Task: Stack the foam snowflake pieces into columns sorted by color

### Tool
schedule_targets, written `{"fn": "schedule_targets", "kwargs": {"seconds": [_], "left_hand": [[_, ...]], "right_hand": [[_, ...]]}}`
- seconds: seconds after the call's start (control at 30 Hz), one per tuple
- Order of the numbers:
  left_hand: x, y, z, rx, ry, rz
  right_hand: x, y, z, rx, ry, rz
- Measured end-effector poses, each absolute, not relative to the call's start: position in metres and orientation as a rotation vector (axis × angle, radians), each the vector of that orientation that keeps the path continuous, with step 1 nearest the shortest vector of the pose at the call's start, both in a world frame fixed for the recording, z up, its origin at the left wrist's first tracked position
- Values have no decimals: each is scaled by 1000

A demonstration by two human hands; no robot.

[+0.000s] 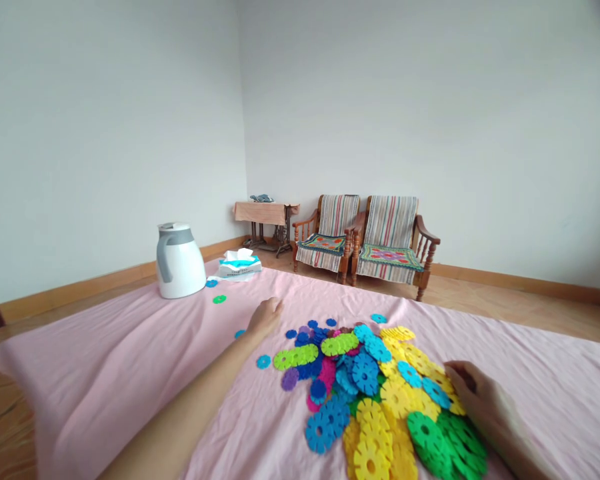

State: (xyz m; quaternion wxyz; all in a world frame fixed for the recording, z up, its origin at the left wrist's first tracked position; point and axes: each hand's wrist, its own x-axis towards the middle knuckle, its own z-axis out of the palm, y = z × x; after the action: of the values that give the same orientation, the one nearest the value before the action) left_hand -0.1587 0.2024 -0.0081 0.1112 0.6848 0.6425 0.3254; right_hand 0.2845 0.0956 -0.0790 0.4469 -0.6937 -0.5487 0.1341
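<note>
A heap of notched plastic discs [365,377] in yellow, green, blue, purple and pink lies on a pink cloth [230,420]. Beyond the heap's left side, my left hand [265,317] is low over the cloth, its fingers curled together; whatever they may hold is hidden. A blue disc [240,334] peeks out beside that wrist, and another blue disc [263,361] lies closer to me. My right hand [480,397] rests against the heap's right edge by yellow and green discs [450,440], fingers loosely bent with a gap between thumb and fingers.
A white jug with a grey handle [181,263] stands at the cloth's far left, near a tissue box [240,265]. A stray green disc [219,299] lies before them. Two wooden armchairs [390,227] and a small covered table [260,213] stand by the wall.
</note>
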Motion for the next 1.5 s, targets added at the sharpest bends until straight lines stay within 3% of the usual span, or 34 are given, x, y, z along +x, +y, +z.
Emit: {"fn": "schedule_targets", "kwargs": {"seconds": [0.13, 0.4, 0.7, 1.03, 1.27, 1.5], "left_hand": [[-172, 224, -2, 2015, 2045, 776], [-156, 176, -10, 2257, 1674, 662], [-198, 143, -18, 1939, 2017, 739], [-106, 114, 1, 2083, 1365, 970], [-84, 147, -14, 2177, 1604, 845], [-46, 133, -29, 2277, 1543, 712]], "right_hand": [[281, 95, -76, -1687, -1329, 291], [292, 99, -87, -1740, -1390, 306], [290, 100, -89, -1820, -1446, 265], [276, 91, -72, -1772, -1455, 229], [264, 84, -60, -1768, -1523, 148], [239, 83, -54, -1760, -1709, 197]]}}
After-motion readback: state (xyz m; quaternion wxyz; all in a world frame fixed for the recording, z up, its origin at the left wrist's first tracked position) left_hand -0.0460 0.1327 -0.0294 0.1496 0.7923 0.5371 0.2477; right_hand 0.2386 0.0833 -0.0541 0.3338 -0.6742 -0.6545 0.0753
